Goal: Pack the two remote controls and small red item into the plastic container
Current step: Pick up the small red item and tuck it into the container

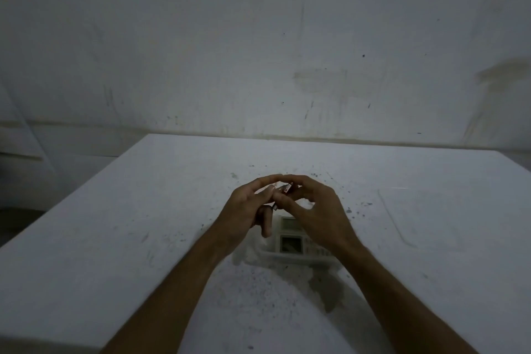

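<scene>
Both my hands meet above the middle of the white table (115, 238). A small red item (286, 188) is pinched between the fingertips of my left hand (248, 207) and my right hand (313, 210). Directly below the hands sits a clear plastic container (268, 254) on the table. Inside it lie two pale remote controls side by side, one with its small screen (288, 242) showing and the other (288, 223) further back. My right wrist covers the container's right part.
A clear, nearly invisible lid or sheet (399, 224) lies flat on the table to the right of the hands. Dark specks and a stain (330, 293) mark the tabletop. A grey wall (258, 52) rises right behind the table's far edge.
</scene>
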A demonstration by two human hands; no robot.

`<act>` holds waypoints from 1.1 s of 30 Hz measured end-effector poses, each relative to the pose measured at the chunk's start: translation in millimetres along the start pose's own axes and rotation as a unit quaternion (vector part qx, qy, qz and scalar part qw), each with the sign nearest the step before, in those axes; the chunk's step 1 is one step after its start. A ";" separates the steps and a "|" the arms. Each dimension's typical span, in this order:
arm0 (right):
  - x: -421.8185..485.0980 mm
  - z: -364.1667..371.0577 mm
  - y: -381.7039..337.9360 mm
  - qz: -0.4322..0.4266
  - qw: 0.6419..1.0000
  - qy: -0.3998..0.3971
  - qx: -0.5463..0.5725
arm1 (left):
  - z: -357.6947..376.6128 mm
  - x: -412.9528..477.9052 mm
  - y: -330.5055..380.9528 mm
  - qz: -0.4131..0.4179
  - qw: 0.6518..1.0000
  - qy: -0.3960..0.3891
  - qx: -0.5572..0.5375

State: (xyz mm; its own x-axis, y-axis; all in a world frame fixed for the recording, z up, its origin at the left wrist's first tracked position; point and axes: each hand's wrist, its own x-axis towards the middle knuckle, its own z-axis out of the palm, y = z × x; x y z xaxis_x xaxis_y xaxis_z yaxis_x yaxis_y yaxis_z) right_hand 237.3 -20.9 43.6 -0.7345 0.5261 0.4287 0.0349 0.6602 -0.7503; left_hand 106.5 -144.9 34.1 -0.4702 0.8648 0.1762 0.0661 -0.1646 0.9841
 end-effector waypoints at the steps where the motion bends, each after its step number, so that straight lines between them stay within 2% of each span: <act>1: 1.0 -2.4 0.3 -0.003 1.000 0.003 0.001 | -1.5 -0.1 1.3 -0.008 1.000 -0.006 -0.012; 6: 2.3 -8.8 3.0 0.011 1.000 0.013 0.018 | -5.0 -1.2 10.9 -0.022 0.999 -0.039 -0.030; 12: 3.0 -14.1 -2.2 0.047 0.994 0.015 0.093 | -13.0 -4.8 14.6 0.083 0.988 0.003 0.128; 14: 2.3 -16.3 -3.4 0.061 0.989 -0.007 0.135 | -11.5 -4.7 14.0 0.094 0.985 0.025 0.141; 17: 0.5 -20.0 -5.4 0.077 0.974 -0.067 0.203 | -13.3 -3.1 12.9 0.093 0.991 0.048 0.082; 20: 0.7 -18.2 -4.7 0.079 0.975 -0.075 0.193 | -21.5 -1.7 13.4 0.081 0.995 0.027 0.053; 23: 2.3 -12.2 -3.8 0.078 0.984 -0.056 0.149 | -28.3 -1.3 11.6 0.090 0.987 -0.001 0.131; 25: 3.3 -9.8 -0.6 0.050 0.997 -0.047 0.044 | -34.0 -1.6 8.8 0.091 0.961 0.004 0.261; 27: 4.4 -9.8 2.2 0.022 0.996 -0.073 -0.046 | -40.0 -2.1 4.9 0.043 0.932 -0.007 0.359; 30: 3.4 -9.2 2.8 -0.007 0.980 -0.166 -0.108 | -46.2 -6.4 3.6 -0.091 0.907 -0.110 0.396; 33: 2.5 -5.9 1.0 -0.048 0.955 -0.229 -0.184 | -44.5 -11.9 6.5 -0.148 0.829 -0.207 0.498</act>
State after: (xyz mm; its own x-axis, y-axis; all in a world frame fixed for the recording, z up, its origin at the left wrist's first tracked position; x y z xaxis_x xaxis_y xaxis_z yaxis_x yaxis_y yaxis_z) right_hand 239.5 -15.8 46.9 -0.9628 0.2194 0.1576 0.1266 0.8818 -0.4543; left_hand 73.3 -177.3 37.6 -0.2667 0.9202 -0.2866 0.7925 0.3786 0.4782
